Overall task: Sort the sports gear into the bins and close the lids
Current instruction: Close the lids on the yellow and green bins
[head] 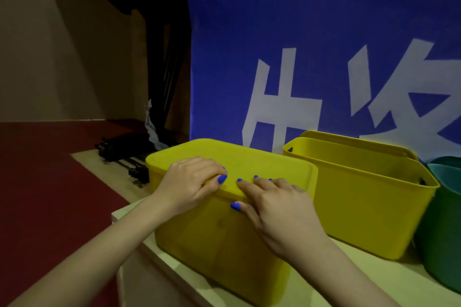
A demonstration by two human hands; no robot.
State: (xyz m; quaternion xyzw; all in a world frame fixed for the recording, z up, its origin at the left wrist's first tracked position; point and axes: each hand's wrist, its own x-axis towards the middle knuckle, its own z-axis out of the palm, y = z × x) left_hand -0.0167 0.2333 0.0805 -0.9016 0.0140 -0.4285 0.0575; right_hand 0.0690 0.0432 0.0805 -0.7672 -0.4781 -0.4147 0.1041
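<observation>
Pressing down at the near edge of a yellow lid [239, 157], both hands sit on the closed yellow bin [214, 237] at the centre of the view. The left hand [189, 182] has its fingers curled over the lid's near rim at about 9 o'clock from the middle, thumb laid along the edge; the right hand [277, 207] lies just beside it at 3 o'clock, fingers nearly straight on the lid top and thumb against the bin's front wall. With the lid on, nothing inside this bin can be seen. At 3 o'clock, just beside it, stands a second yellow bin [369, 212], uncovered, with a yellow lid-like panel [361, 142] upright against its far wall; its inside is too shadowed to tell any contents. A green bin [441, 239] stands against that one at the far right edge, cut off by the frame. All three stand on a pale table [324, 279], whose left edge runs close to the closed bin's left wall, with little bare surface there. At 12 o'clock a blue banner [311, 45] with white characters hangs close behind the bins. At 10 o'clock, dark equipment [124, 149] lies on the red floor [42, 169].
</observation>
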